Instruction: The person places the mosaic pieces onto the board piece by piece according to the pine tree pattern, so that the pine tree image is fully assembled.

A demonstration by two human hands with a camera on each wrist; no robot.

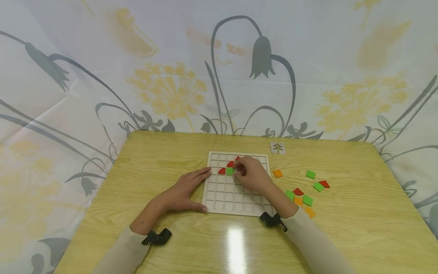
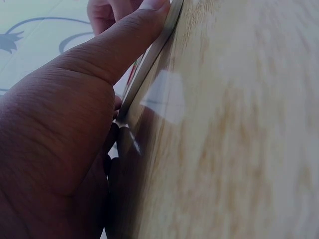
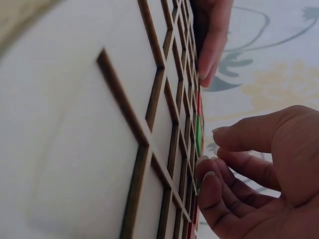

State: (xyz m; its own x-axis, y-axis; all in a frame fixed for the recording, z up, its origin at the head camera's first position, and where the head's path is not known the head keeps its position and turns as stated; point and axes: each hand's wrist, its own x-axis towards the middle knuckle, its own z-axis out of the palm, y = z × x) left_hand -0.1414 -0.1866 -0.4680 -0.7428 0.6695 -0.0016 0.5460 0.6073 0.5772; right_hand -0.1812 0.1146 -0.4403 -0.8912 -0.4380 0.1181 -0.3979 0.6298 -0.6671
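Note:
A pale square grid board (image 1: 219, 198) lies on the table. On it, several red quarter-circle pieces (image 1: 222, 171) step up to the right, and a green square tile (image 1: 229, 171) sits in a cell beside one of them. My left hand (image 1: 183, 192) rests against the board's left side, fingers extended along the edge and thumb (image 2: 124, 40) at the near corner. Over the upper middle of the grid, my right hand (image 1: 251, 173) touches down with bent fingertips beside the green tile. In the right wrist view its thumb (image 3: 244, 133) stands apart from the fingers, with no piece showing between them.
Right of the board lie loose pieces: orange squares (image 1: 278, 173), green squares (image 1: 310, 174) and red quarter-circles (image 1: 298, 191), some overlapping. A small patterned card (image 1: 278, 148) lies behind the board's far right corner. A flowered cloth (image 1: 191, 76) hangs behind the wooden table (image 1: 154, 160).

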